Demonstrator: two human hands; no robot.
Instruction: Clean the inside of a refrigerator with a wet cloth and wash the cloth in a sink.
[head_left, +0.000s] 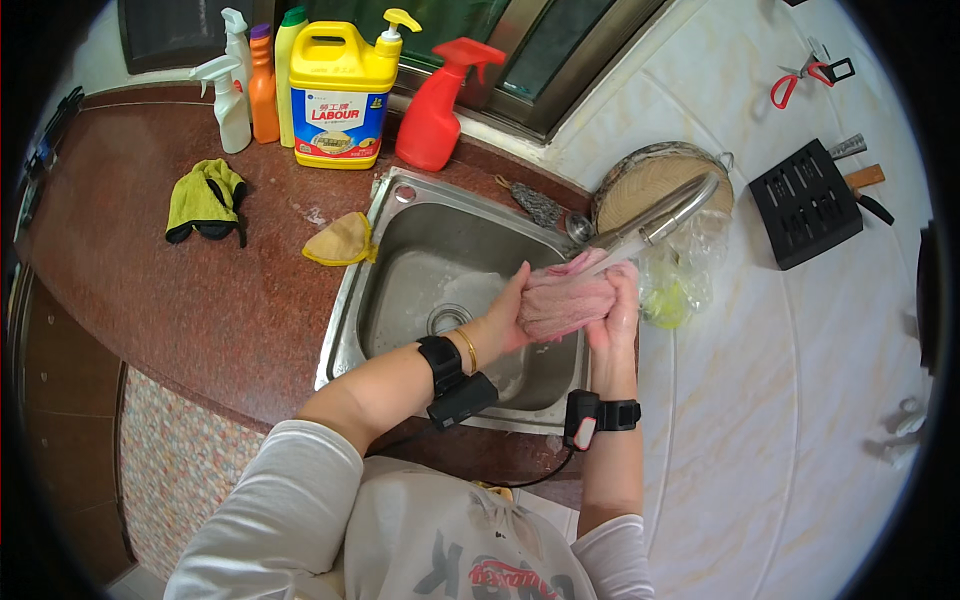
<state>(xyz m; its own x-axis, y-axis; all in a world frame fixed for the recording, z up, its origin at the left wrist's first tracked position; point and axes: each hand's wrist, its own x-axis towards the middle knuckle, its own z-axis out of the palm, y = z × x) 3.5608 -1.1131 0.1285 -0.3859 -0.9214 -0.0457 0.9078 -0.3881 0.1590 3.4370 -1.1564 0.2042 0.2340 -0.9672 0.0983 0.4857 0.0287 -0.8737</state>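
Note:
Between both hands I hold a wet pink cloth (566, 304) over the right part of a stainless steel sink (405, 255). My left hand (510, 311) grips its left end, and my right hand (619, 304) grips its right end. From the curved metal faucet (675, 214) a stream of water falls onto the top of the cloth. The fingers behind and under the cloth are partly hidden. Below my left hand, the round drain (448, 319) shows in the basin floor, with some water around it.
Left of the sink, a tan cloth with yellow edging (341, 238) and a yellow-green cloth (204, 199) lie on the reddish stone counter (247, 315). Behind stand a yellow detergent jug (341, 90), a red spray bottle (435, 109) and other bottles. A round wooden chopping board (652, 184) leans by the faucet.

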